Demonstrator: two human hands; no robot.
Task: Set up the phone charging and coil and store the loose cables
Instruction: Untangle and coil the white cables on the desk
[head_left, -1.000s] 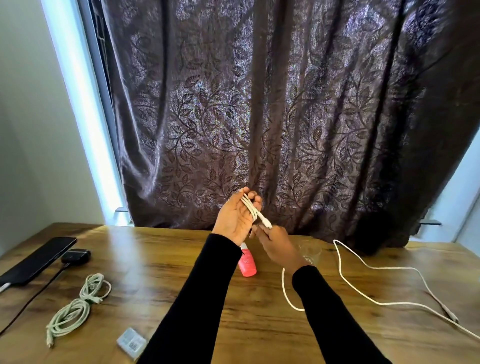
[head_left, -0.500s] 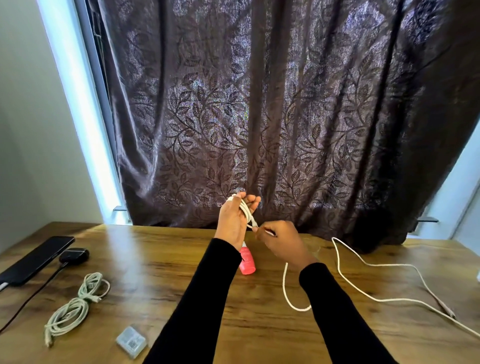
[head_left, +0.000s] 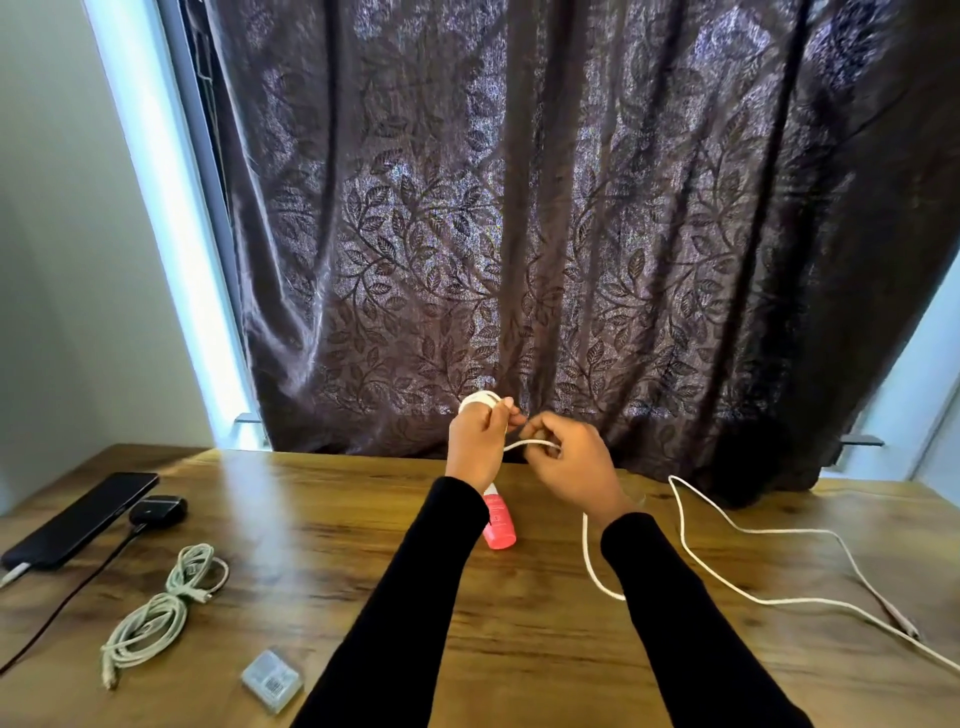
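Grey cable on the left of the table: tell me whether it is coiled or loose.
Coiled: the grey cable lies bundled in loops on the table, untouched.

A dark brown curtain (head_left: 571, 234) with a woven leaf pattern fills most of the frame, hanging in folds down to the far edge of a wooden table (head_left: 322, 519) that spans the bottom. Bright daylight shows in a slanted strip of window (head_left: 171, 249) at the curtain's left edge and in a paler patch at the right edge. A plain grey wall (head_left: 57, 260) takes the left side. The tabletop has a warm brown grain and catches a soft sheen.
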